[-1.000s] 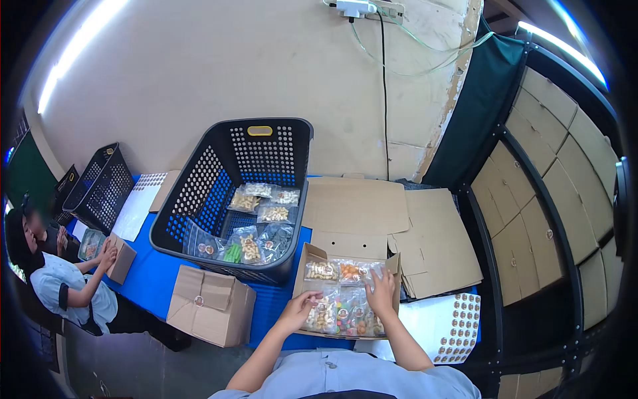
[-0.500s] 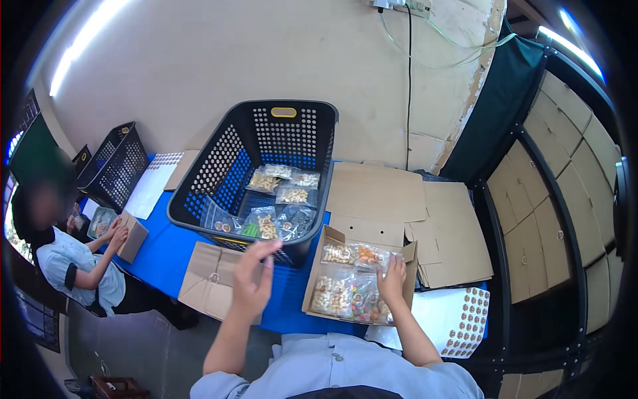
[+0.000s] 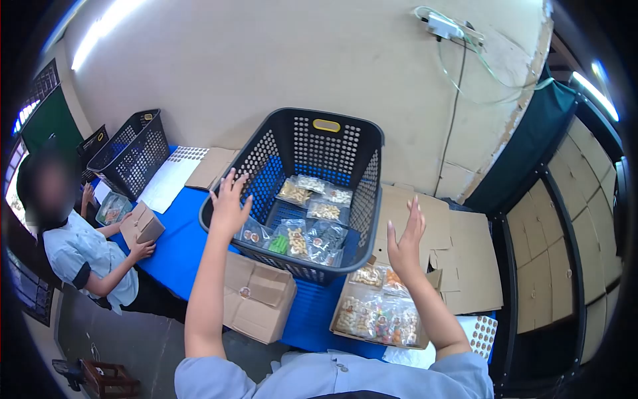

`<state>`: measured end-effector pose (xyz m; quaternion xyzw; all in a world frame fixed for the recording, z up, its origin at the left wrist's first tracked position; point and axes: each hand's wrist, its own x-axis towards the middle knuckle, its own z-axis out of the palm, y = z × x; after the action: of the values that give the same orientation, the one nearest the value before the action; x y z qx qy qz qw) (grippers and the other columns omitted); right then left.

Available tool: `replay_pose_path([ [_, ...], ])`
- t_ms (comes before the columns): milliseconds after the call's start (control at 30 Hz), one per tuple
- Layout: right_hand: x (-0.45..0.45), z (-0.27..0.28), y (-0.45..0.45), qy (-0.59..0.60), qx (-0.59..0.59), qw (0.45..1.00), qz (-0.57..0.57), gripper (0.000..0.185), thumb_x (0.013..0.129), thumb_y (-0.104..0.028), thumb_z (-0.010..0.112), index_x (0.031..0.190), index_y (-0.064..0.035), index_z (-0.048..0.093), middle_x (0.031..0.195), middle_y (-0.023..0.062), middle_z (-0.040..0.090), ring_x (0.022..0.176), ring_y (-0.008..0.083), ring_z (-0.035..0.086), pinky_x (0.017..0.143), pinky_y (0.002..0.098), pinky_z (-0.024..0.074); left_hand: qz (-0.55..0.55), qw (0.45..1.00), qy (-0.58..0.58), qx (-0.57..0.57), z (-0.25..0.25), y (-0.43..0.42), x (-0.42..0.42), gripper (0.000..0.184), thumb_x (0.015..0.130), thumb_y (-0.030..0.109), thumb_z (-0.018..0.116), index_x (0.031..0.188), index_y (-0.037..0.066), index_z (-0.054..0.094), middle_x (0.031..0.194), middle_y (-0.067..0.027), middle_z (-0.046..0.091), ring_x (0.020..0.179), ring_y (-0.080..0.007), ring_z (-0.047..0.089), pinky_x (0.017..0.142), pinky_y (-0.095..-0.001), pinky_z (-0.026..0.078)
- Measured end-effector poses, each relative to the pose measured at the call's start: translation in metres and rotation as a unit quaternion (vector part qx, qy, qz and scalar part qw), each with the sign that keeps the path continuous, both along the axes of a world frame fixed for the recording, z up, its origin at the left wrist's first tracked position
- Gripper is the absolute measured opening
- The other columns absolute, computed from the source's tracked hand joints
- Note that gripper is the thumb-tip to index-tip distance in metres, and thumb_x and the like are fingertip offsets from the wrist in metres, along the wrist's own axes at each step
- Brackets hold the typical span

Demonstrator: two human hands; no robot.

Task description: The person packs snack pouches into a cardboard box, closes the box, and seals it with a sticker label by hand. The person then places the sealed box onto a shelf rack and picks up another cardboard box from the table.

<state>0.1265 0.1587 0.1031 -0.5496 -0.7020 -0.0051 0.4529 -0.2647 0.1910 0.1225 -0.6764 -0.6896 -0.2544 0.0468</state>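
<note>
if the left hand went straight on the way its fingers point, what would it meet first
Probably the left side of the black basket, which the left hand overlaps in view; the depth gap is unclear.

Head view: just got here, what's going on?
Someone is working with bagged snacks at a blue-covered table. Their left hand is open by the near-left rim of a black basket; contact is unclear. Their right hand is raised, open and empty, by an open cardboard box. Both containers hold clear packets. A closed box sits left of the open one, and a co-worker holds another carton.
</note>
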Motion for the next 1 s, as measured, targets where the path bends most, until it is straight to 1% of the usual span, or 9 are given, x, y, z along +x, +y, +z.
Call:
replay_pose_path([
  [67,-0.031,0.023,0.031,-0.047,0.096,0.994,0.035,0.067,0.086,-0.01,0.057,0.144,-0.003,0.024,0.135,0.0226,0.039,0.132,0.04,0.027,0.109,0.0491,0.0229,-0.01,0.999,-0.041,-0.007,-0.007,0.001,-0.007,0.048,0.088,0.022,0.059,0.134,0.014,0.045,0.143,-0.0141,0.036,0.134,-0.0328,0.034,0.106,-0.0643,0.022],
  [167,-0.083,0.055,0.081,-0.098,0.091,0.986,0.103,0.058,0.084,-0.01,0.059,0.138,-0.0061,0.038,0.135,0.022,0.04,0.13,0.0409,0.029,0.108,0.0489,0.0253,-0.025,0.994,-0.057,-0.088,-0.008,0.001,-0.011,0.042,0.088,0.023,0.058,0.127,0.008,0.048,0.129,-0.016,0.05,0.122,-0.0341,0.047,0.102,-0.057,0.033],
  [233,-0.118,0.053,0.117,-0.112,0.054,0.983,0.132,0.052,0.081,-0.013,0.061,0.131,-0.0074,0.047,0.13,0.0219,0.043,0.125,0.0401,0.035,0.105,0.0481,0.0291,-0.055,0.996,-0.051,-0.046,-0.01,0.003,-0.011,0.04,0.089,0.023,0.057,0.124,0.004,0.05,0.122,-0.0175,0.055,0.113,-0.0355,0.053,0.096,-0.0461,0.041],
  [300,-0.15,0.038,0.157,-0.117,0.005,0.969,0.22,0.041,0.08,-0.017,0.063,0.119,-0.0038,0.056,0.116,0.0209,0.052,0.114,0.0379,0.044,0.1,0.0446,0.0359,-0.052,0.992,-0.071,-0.093,-0.008,0.002,-0.011,0.04,0.09,0.024,0.057,0.124,0.003,0.051,0.121,-0.0189,0.056,0.112,-0.0354,0.054,0.096,-0.0477,0.041],
  [400,-0.192,0.014,0.208,-0.185,-0.061,0.937,0.291,0.04,0.081,-0.018,0.062,0.117,-0.0036,0.058,0.11,0.0201,0.056,0.111,0.0374,0.048,0.097,0.0427,0.0398,-0.059,0.989,-0.087,-0.107,-0.015,0.004,-0.014,0.036,0.089,0.023,0.058,0.119,0.002,0.055,0.109,-0.0203,0.062,0.103,-0.0357,0.059,0.089,-0.0435,0.046],
  [467,-0.214,-0.008,0.238,-0.373,-0.189,0.839,0.347,0.039,0.08,-0.021,0.063,0.114,-0.0035,0.06,0.107,0.0192,0.061,0.106,0.0339,0.055,0.093,0.0427,0.0442,-0.097,0.985,-0.103,-0.103,-0.002,0.002,-0.012,0.03,0.087,0.02,0.06,0.111,0.001,0.06,0.106,-0.0204,0.063,0.098,-0.0353,0.061,0.087,-0.0416,0.048],
  [500,-0.222,-0.031,0.259,-0.374,-0.189,0.838,0.349,0.039,0.08,-0.021,0.063,0.114,-0.0035,0.06,0.107,0.0192,0.061,0.106,0.0339,0.055,0.093,0.0427,0.0442,-0.117,0.983,-0.114,-0.08,0.003,0.001,-0.01,0.029,0.087,0.019,0.061,0.109,0.001,0.061,0.105,-0.0195,0.063,0.097,-0.0351,0.061,0.085,-0.0423,0.048],
  [700,-0.212,-0.117,0.347,-0.565,-0.472,0.648,0.194,0.036,0.08,-0.024,0.064,0.11,-0.0046,0.063,0.104,0.0173,0.063,0.1,0.0324,0.057,0.088,0.0422,0.0458,-0.082,0.985,-0.124,-0.092,0.007,0.0,-0.01,0.029,0.087,0.022,0.06,0.107,0.001,0.061,0.101,-0.019,0.064,0.089,-0.0363,0.062,0.08,-0.043,0.05],
  [1000,-0.153,-0.205,0.351,-0.568,-0.573,0.585,0.087,0.034,0.08,-0.03,0.065,0.104,-0.0063,0.067,0.099,0.0144,0.065,0.092,0.0303,0.06,0.082,0.0415,0.048,-0.059,0.986,-0.113,-0.104,0.006,0.001,-0.01,0.031,0.089,0.023,0.059,0.105,-0.003,0.062,0.099,-0.0209,0.064,0.086,-0.0382,0.063,0.077,-0.0444,0.05],
])
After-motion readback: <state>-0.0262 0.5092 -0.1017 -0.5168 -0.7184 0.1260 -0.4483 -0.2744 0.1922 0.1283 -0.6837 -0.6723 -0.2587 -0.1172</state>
